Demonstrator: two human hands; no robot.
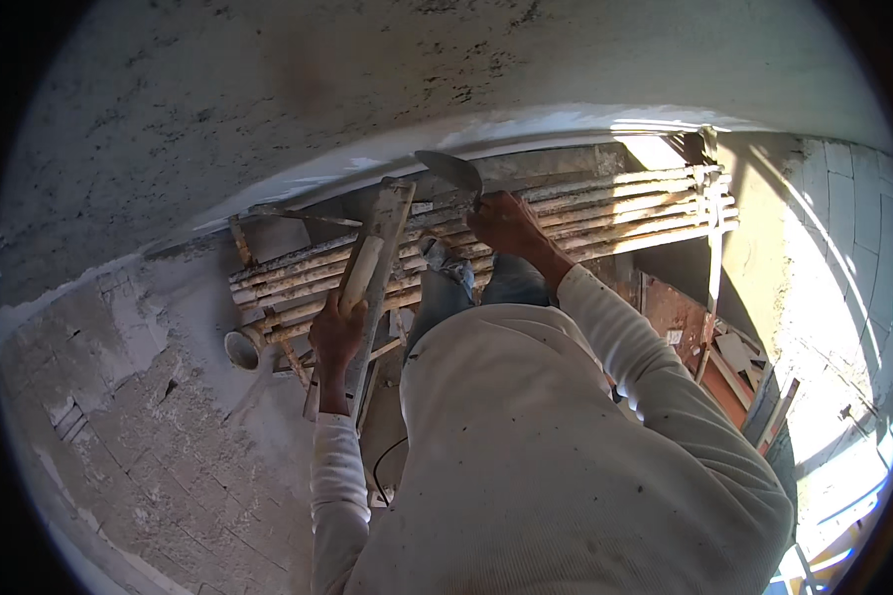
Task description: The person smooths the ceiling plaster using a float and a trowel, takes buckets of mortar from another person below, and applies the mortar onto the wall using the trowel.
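Observation:
My left hand [336, 332] grips the pale wooden handle of a long plastering float [385, 238], whose flat board points up toward the wall. Higher and to the right, my right hand [506, 223] holds a pointed steel trowel [450, 171] with its blade against the base of the rough grey plastered wall [298, 89]. Both arms wear cream long sleeves. I stand on a platform of wooden poles [615, 213], and my jeans and one shoe [445, 260] show between the hands.
A brick floor [149, 446] lies far below at the left, with a round bucket [241, 350] beside the scaffold. Rust-red panels and planks [680, 317] lean at the right, near a sunlit block wall [843, 248]. A thin cable [382, 466] hangs beneath me.

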